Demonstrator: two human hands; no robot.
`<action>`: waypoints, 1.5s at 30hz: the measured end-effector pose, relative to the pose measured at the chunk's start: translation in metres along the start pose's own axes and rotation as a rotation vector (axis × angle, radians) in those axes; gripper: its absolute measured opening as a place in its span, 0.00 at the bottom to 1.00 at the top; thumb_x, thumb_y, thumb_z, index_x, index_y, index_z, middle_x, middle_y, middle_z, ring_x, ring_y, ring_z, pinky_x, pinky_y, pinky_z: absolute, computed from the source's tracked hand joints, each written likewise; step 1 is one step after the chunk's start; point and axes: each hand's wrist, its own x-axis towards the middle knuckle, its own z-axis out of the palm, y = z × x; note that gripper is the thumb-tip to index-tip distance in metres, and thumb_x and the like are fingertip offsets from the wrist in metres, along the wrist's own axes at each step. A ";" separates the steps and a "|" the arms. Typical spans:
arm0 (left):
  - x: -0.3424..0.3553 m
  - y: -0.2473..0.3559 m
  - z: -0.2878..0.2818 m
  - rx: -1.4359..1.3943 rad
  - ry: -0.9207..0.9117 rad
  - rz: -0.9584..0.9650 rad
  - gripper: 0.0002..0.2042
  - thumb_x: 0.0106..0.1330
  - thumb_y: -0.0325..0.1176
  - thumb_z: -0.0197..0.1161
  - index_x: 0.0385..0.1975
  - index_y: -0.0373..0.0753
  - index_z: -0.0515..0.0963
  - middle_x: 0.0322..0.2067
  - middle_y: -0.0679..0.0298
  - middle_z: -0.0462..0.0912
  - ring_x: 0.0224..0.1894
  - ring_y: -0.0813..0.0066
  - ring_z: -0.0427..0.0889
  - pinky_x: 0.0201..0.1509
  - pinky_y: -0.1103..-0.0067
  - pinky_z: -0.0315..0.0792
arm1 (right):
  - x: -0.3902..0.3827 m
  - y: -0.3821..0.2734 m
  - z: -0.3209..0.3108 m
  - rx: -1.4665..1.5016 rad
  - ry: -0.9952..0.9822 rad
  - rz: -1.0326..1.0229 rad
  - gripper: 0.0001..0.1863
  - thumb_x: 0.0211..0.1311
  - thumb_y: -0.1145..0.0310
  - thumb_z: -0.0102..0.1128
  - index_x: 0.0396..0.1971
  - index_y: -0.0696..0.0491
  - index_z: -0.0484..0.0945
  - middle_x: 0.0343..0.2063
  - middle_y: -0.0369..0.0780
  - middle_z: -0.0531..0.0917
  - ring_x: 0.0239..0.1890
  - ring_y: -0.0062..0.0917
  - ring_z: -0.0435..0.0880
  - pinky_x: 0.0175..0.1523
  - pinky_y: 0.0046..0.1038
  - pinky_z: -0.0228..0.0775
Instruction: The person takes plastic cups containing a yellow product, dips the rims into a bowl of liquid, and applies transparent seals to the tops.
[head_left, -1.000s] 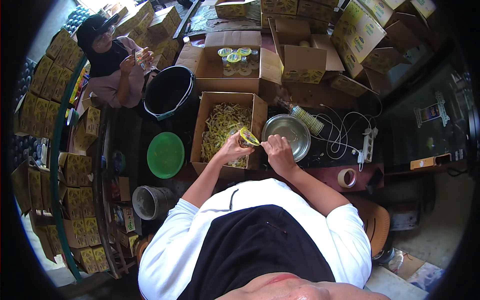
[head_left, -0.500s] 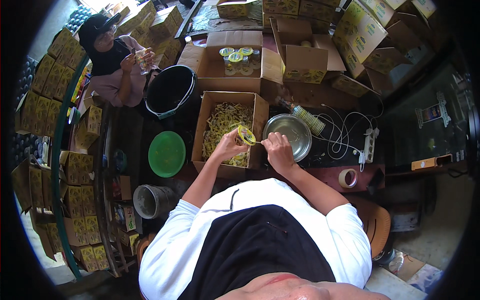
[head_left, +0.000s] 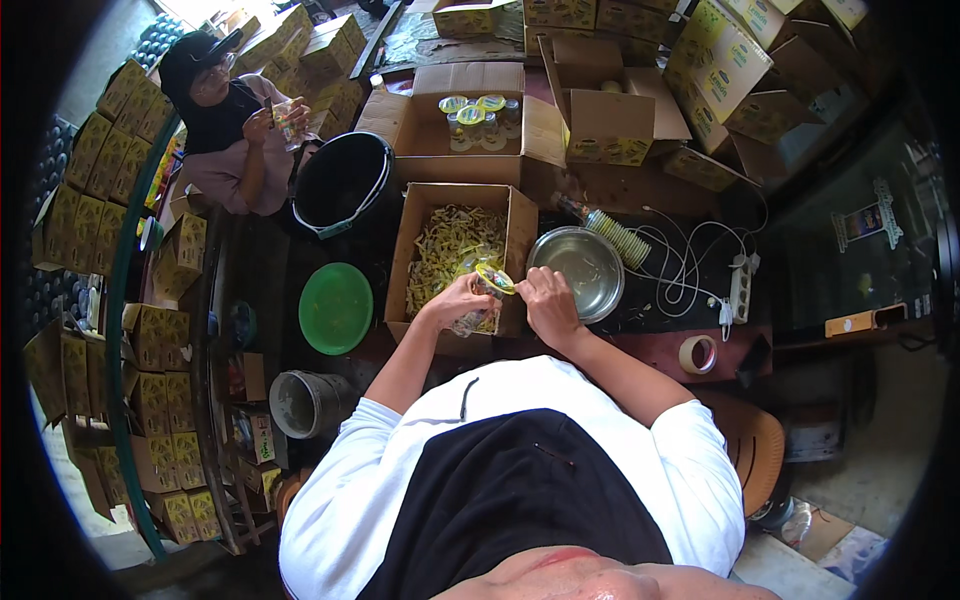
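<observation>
My left hand point(head_left: 455, 302) is closed round a clear plastic cup with a yellow-rimmed printed top point(head_left: 494, 279), tilted over a cardboard box point(head_left: 520, 235). My right hand point(head_left: 551, 302) is closed in a pinch at the right edge of that top. Whatever is between its fingertips is too small to make out. Many crumpled yellow strips point(head_left: 440, 245) fill the box below. Just right of the right hand is a shiny metal bowl point(head_left: 600, 268).
A stack of yellowish lids point(head_left: 617, 243) lies beyond the bowl, near white cables and a power strip point(head_left: 739, 290). A tape roll point(head_left: 697, 354), green plate point(head_left: 336, 308) and black bucket point(head_left: 343, 185) surround the box. Across the left, a co-worker point(head_left: 235, 140) holds a clear cup.
The cup's top has tilted and shifted slightly down and right, so the clear body now shows below it. My right hand has moved slightly left, closer to the rim.
</observation>
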 end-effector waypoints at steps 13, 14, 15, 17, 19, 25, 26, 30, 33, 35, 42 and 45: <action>-0.001 -0.018 -0.017 -0.207 0.006 -0.095 0.24 0.57 0.32 0.69 0.53 0.37 0.69 0.38 0.63 0.79 0.38 0.76 0.80 0.41 0.75 0.79 | 0.004 0.002 0.004 0.023 0.013 -0.008 0.02 0.49 0.74 0.57 0.25 0.53 0.77 0.29 0.37 0.74 0.40 0.29 0.75 0.44 0.32 0.67; -0.002 -0.021 -0.017 -0.205 0.007 -0.095 0.24 0.57 0.32 0.69 0.53 0.37 0.69 0.38 0.63 0.79 0.38 0.76 0.80 0.41 0.75 0.79 | 0.005 0.003 0.008 0.080 0.011 0.025 0.02 0.49 0.74 0.58 0.24 0.52 0.77 0.29 0.38 0.74 0.40 0.30 0.75 0.44 0.33 0.67; -0.005 -0.012 -0.013 -0.135 0.005 -0.069 0.25 0.57 0.32 0.68 0.54 0.37 0.69 0.39 0.65 0.79 0.39 0.78 0.79 0.41 0.77 0.77 | 0.007 0.005 0.008 0.081 0.013 0.025 0.02 0.49 0.74 0.58 0.24 0.52 0.77 0.29 0.38 0.74 0.40 0.30 0.75 0.44 0.33 0.67; -0.001 -0.018 -0.018 0.072 0.047 0.007 0.23 0.58 0.32 0.70 0.53 0.36 0.71 0.42 0.63 0.80 0.41 0.79 0.80 0.48 0.78 0.77 | 0.012 0.011 0.009 0.288 -0.035 0.216 0.02 0.50 0.75 0.59 0.24 0.52 0.79 0.29 0.39 0.75 0.38 0.32 0.77 0.44 0.34 0.68; 0.000 -0.020 -0.024 0.128 0.070 0.034 0.23 0.58 0.32 0.70 0.52 0.36 0.72 0.43 0.64 0.80 0.42 0.79 0.80 0.47 0.79 0.77 | 0.014 0.017 0.011 0.307 -0.020 0.214 0.02 0.51 0.75 0.59 0.24 0.52 0.80 0.28 0.39 0.76 0.38 0.32 0.77 0.43 0.35 0.68; -0.006 -0.005 -0.015 0.016 0.160 0.168 0.25 0.56 0.28 0.69 0.52 0.36 0.68 0.45 0.65 0.79 0.44 0.80 0.78 0.46 0.81 0.75 | 0.016 0.016 0.005 0.242 0.004 0.158 0.02 0.51 0.75 0.60 0.26 0.52 0.80 0.29 0.38 0.76 0.38 0.31 0.77 0.44 0.34 0.68; -0.006 -0.003 -0.013 0.054 0.189 0.151 0.25 0.55 0.27 0.69 0.53 0.36 0.67 0.45 0.65 0.79 0.43 0.81 0.78 0.45 0.81 0.75 | 0.016 0.014 0.004 0.178 0.001 0.126 0.03 0.50 0.75 0.60 0.26 0.53 0.80 0.29 0.38 0.76 0.39 0.31 0.77 0.44 0.34 0.68; -0.001 -0.013 -0.007 0.159 0.243 0.245 0.25 0.52 0.28 0.69 0.51 0.36 0.69 0.42 0.65 0.79 0.41 0.83 0.77 0.43 0.82 0.74 | 0.014 0.007 0.000 0.047 0.025 0.005 0.04 0.49 0.73 0.59 0.26 0.53 0.79 0.30 0.37 0.75 0.39 0.29 0.75 0.44 0.32 0.67; -0.004 -0.012 -0.014 0.082 0.135 0.044 0.23 0.52 0.30 0.72 0.48 0.36 0.73 0.39 0.65 0.80 0.40 0.82 0.78 0.43 0.81 0.75 | 0.009 0.005 0.002 0.009 0.015 -0.059 0.04 0.48 0.72 0.58 0.26 0.52 0.77 0.30 0.37 0.74 0.39 0.28 0.74 0.43 0.31 0.66; -0.002 -0.019 -0.013 0.072 0.123 0.052 0.21 0.52 0.32 0.73 0.45 0.36 0.74 0.37 0.65 0.80 0.39 0.81 0.78 0.44 0.80 0.75 | 0.008 0.003 0.006 -0.010 0.005 -0.096 0.02 0.48 0.73 0.57 0.24 0.52 0.76 0.29 0.37 0.73 0.38 0.28 0.74 0.42 0.30 0.65; -0.003 -0.012 -0.012 0.398 0.297 0.098 0.24 0.52 0.31 0.73 0.49 0.35 0.73 0.39 0.64 0.81 0.43 0.76 0.79 0.50 0.77 0.74 | 0.011 0.013 0.022 0.207 -0.024 0.126 0.02 0.52 0.75 0.57 0.25 0.52 0.79 0.29 0.38 0.75 0.40 0.29 0.76 0.45 0.32 0.67; -0.006 -0.001 -0.009 0.465 0.386 0.173 0.26 0.50 0.32 0.73 0.50 0.35 0.71 0.41 0.62 0.80 0.44 0.75 0.79 0.51 0.77 0.73 | 0.012 0.016 0.022 0.210 -0.005 0.157 0.02 0.54 0.73 0.62 0.24 0.53 0.79 0.29 0.38 0.76 0.37 0.32 0.77 0.42 0.34 0.68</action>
